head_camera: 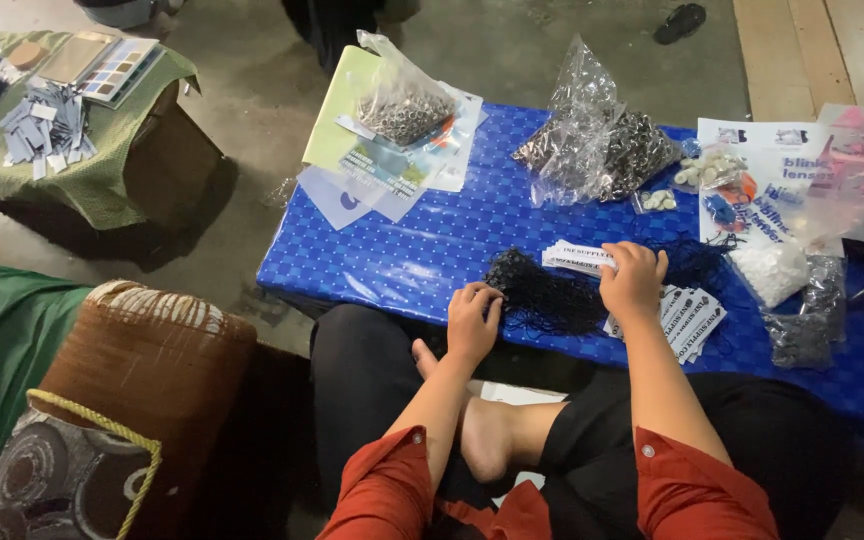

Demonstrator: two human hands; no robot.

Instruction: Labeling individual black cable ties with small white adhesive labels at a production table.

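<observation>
Two hands (474, 322) (632, 280) on black netting (552, 295) (crosswise) — left–right

A bare grey concrete floor (252, 60) under dim light. A low counter (432, 250) has a blue patterned cover; a second counter (102, 180), draped in green cloth, stands well apart at the left.

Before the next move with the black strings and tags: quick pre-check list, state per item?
1. Left hand on the black string bundle: ok, fingers rest on its left end.
2. Right hand on the white tags: ok, it covers the stack's right end.
3. Strings free of tangles: cannot tell, the bundle is one dark mass.
4. Spare tags within reach: ok, more tags lie just right of the right hand.
5. Bundle fully on the blue table: ok, though near the front edge.
6. Bags of metal parts clear of the hands: ok, at the far side.
</observation>
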